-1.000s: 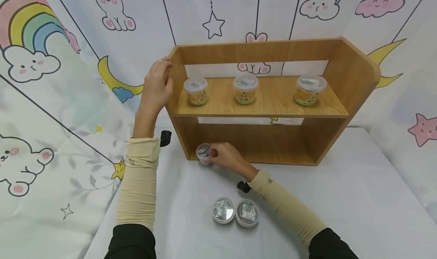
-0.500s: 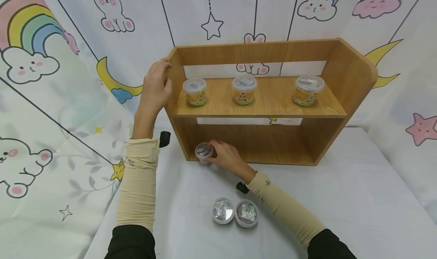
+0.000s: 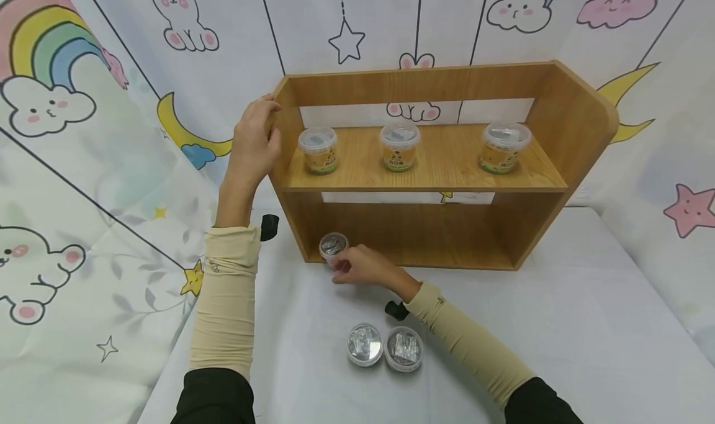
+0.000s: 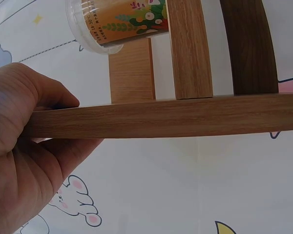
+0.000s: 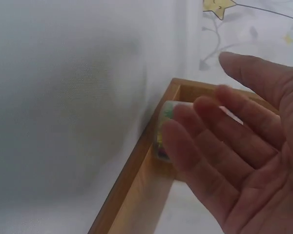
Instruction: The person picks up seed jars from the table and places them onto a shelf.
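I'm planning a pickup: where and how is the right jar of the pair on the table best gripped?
Grip the right jar by the rim of its round lid, probably coming straight down with the right hand and pinching the near and far edges. It appears upright, lid facing up, and the left jar sits close on its left, leaving little finger room there.

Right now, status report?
Left hand gripping brown wooden shelf's side. Right hand at clear round plastic tub, lower tier, not gripping. Two similar tubs on white table, not blocking.
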`<state>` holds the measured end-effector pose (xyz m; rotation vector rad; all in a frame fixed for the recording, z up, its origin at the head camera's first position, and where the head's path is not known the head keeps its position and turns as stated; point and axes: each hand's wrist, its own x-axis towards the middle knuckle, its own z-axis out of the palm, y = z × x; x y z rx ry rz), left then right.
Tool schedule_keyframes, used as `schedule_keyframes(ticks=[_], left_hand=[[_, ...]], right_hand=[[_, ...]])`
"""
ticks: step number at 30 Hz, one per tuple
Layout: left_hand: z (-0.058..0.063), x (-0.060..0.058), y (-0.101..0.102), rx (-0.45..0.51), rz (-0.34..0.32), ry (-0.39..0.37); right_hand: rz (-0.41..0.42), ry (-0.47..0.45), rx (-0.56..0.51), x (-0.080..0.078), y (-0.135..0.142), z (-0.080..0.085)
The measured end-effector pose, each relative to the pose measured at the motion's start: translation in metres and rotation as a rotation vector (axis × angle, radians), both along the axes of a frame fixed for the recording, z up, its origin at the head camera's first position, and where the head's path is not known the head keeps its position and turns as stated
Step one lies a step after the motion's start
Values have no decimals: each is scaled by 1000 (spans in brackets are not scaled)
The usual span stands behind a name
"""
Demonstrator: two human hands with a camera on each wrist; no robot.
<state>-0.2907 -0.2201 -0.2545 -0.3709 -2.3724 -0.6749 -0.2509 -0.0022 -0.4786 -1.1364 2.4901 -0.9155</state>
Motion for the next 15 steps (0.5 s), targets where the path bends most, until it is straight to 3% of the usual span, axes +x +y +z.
schedule_keyframes(ticks=[6,15], left_hand=[[1,-1,0,-4,3,5],[0,-1,0,-4,3,5]], right_hand=[[40,-36,54,4,1,4],[94,-59,46,5,3,3]])
